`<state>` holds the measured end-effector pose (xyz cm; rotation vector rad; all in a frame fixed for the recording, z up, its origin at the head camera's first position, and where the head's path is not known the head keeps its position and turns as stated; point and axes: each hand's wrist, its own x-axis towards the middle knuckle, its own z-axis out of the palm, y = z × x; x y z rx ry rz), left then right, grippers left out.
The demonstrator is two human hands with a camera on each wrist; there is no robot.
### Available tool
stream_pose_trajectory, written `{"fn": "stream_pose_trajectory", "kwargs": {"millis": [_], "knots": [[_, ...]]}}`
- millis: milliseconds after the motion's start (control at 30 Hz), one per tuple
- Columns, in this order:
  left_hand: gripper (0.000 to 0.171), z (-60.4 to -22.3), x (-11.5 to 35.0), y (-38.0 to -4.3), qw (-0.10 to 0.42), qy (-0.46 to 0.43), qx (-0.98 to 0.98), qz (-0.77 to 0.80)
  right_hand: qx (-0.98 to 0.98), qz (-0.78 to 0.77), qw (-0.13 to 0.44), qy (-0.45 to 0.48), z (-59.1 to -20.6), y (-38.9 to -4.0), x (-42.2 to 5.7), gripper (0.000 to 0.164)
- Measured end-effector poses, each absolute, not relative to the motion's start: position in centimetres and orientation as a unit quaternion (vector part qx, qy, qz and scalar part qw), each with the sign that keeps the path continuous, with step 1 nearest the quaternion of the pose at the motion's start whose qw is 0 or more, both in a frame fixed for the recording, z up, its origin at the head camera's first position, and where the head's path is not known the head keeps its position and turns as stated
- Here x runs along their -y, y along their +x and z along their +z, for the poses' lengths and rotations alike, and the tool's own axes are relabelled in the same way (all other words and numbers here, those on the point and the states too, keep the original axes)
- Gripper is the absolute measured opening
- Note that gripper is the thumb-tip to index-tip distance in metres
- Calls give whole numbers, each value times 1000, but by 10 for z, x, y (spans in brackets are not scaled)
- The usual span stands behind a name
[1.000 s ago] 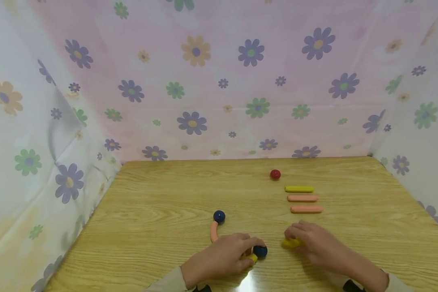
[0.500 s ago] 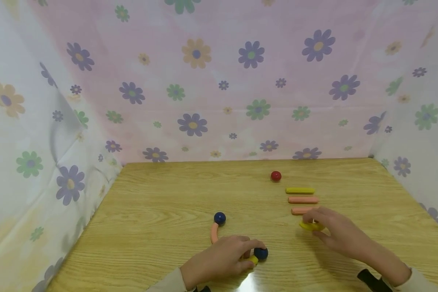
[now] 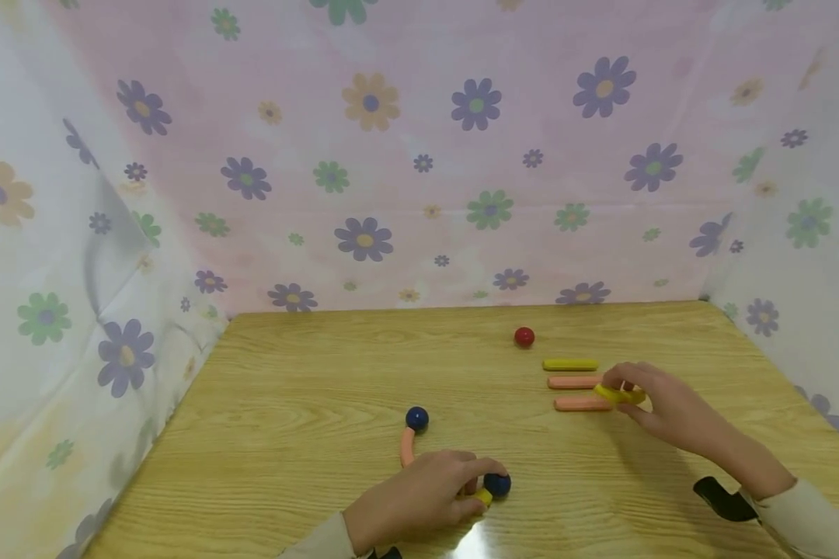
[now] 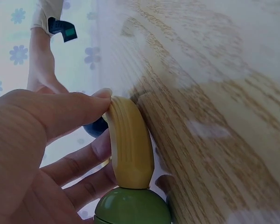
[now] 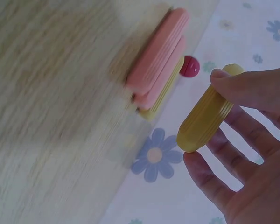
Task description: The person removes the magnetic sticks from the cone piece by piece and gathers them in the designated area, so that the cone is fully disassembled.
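Yellow bar [image 3: 618, 396]: the right hand [image 3: 663, 407] pinches it between thumb and fingers, and in the right wrist view it is clear of the wood, ribbed lengthwise with bevelled ends. In the head view the fingers cover part of it. Well apart, at about eight o'clock from there, the left hand [image 3: 429, 491] grips a curved yellow piece [image 4: 130, 144], grooved and mostly hidden from above. A glossy green ball [image 4: 133, 207] meets its near end, cut off by the left wrist view's lower edge. A dark blue ball [image 3: 498, 484] sits under the index finger at three o'clock; a curved pink piece [image 3: 408, 446] at eleven o'clock runs out of sight behind the hand, its top touching a shiny blue ball [image 3: 416, 419]. At nine o'clock from the right hand, two pink bars [image 3: 575, 383] have their right ends covered; a second yellow bar [image 3: 570, 365] and a round red ball [image 3: 524, 337] lie at ten, on the grained wooden table [image 3: 308, 373]. Flowered cloth [image 3: 405, 171] rises at twelve.
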<state>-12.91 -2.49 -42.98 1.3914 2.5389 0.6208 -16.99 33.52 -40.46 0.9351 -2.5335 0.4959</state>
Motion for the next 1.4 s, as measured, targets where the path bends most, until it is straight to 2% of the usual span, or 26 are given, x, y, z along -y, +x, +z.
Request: {"fn": "stream_pose_trajectory", "kwargs": {"millis": [367, 767, 1033, 1400], "knots": [[39, -433, 24, -127, 86, 476, -850, 208, 921, 171, 177, 301, -411, -194, -362, 42], [38, -430, 24, -127, 92, 473, -851, 209, 938, 179, 127, 270, -427, -225, -390, 36], [39, -431, 24, -129, 86, 473, -853, 202, 949, 196, 74, 235, -436, -242, -399, 26], [38, -428, 26, -130, 95, 467, -855, 203, 952, 206, 65, 216, -440, -249, -399, 23]]}}
